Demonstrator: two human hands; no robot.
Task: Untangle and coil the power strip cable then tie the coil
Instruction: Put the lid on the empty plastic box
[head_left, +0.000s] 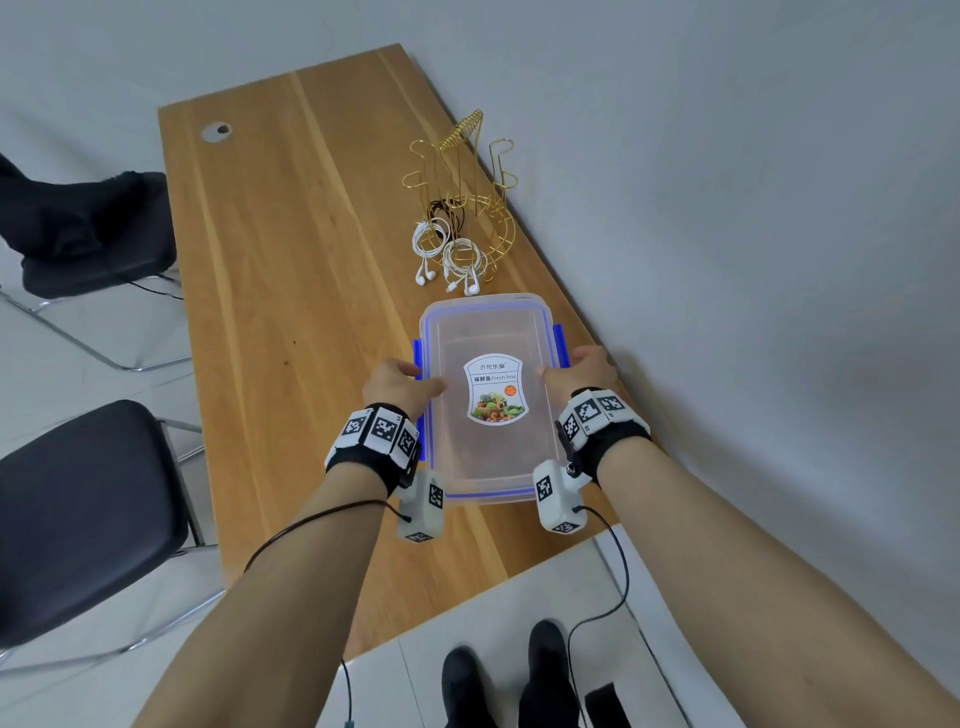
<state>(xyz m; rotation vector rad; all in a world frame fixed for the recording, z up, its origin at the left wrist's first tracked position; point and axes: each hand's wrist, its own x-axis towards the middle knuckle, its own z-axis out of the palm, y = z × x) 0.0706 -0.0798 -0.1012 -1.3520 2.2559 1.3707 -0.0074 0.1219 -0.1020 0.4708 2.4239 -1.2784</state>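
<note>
A clear plastic storage box (488, 457) with a blue-rimmed lid and a food-picture label lies on the wooden table (291, 270). My left hand (397, 382) grips its left edge, thumb on the lid. My right hand (582, 371) grips the right edge the same way. Beyond the box lie coiled white earphone cables (449, 254) and a dark thin cable (447, 210). No power strip is in view.
A gold wire rack (467, 176) stands behind the cables near the table's right edge and the wall. Two dark chairs (78, 525) stand left of the table, the farther one with a black bag (88, 223). My shoes (498, 675) are at the bottom.
</note>
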